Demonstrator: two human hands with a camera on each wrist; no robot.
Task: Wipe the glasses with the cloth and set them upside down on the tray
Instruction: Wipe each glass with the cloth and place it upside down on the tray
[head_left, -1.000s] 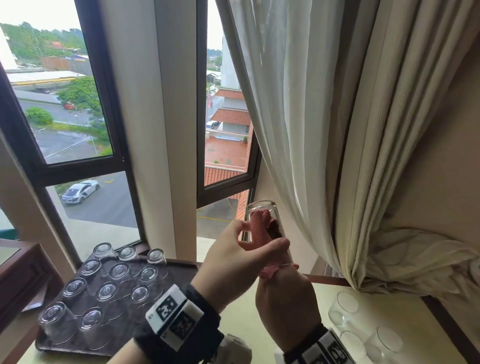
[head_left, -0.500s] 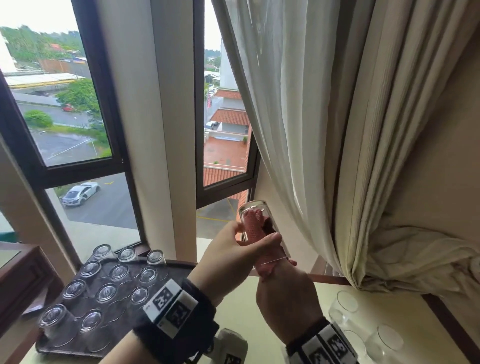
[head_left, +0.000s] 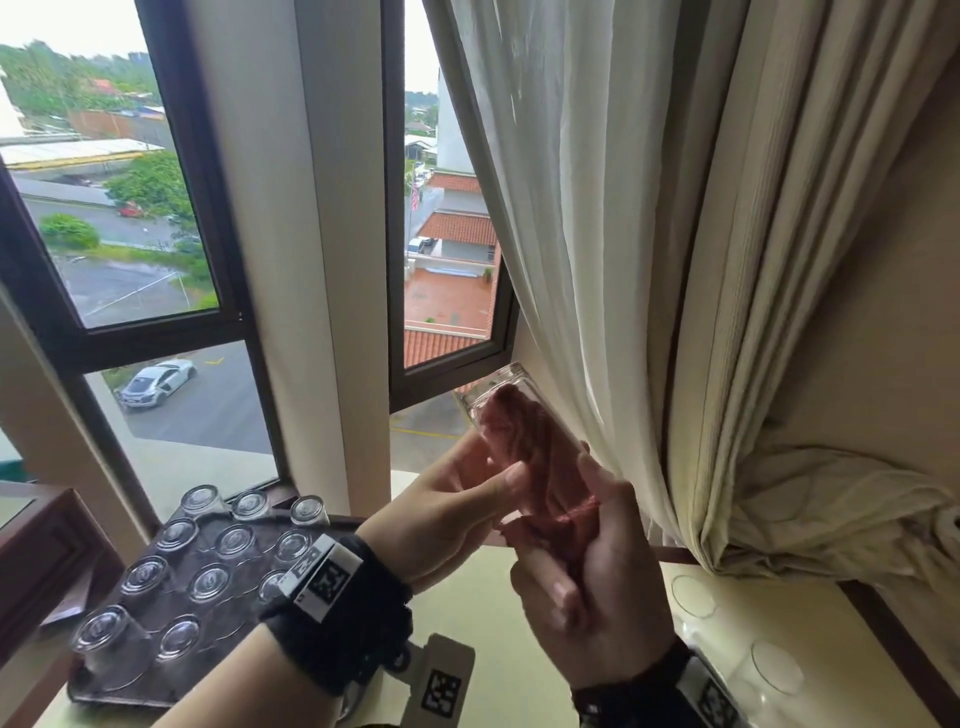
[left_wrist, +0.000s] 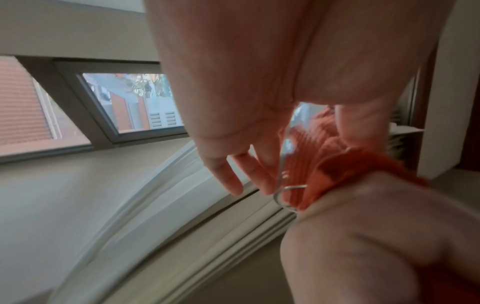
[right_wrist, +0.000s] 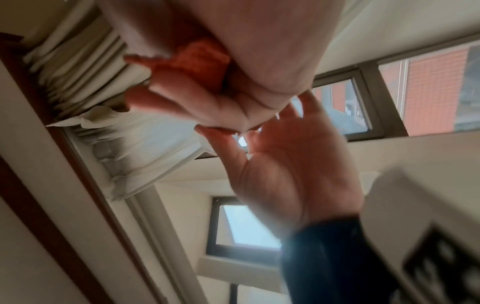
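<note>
A clear glass (head_left: 519, 415) is held up before the window, base up and tilted left. A red cloth (head_left: 524, 447) is stuffed inside it. My left hand (head_left: 488, 478) grips the glass, thumb in front and fingers behind. My right hand (head_left: 582, 525) grips the cloth's tail below the rim, thumb lying along the glass. In the left wrist view the glass rim (left_wrist: 285, 191) and cloth (left_wrist: 324, 160) show between both hands. The right wrist view shows the cloth (right_wrist: 200, 57) bunched in my right hand (right_wrist: 207, 102). The dark tray (head_left: 119, 699) lies lower left.
Several glasses (head_left: 210, 582) stand upside down on the tray. Upright glasses (head_left: 693, 597) wait on the pale table at the right. A gathered curtain (head_left: 779, 493) hangs close behind the hands. A dark wooden piece (head_left: 41, 545) borders the tray's left side.
The glass has tipped further left and risen a little. My right thumb has come up along its side while the cloth stays inside.
</note>
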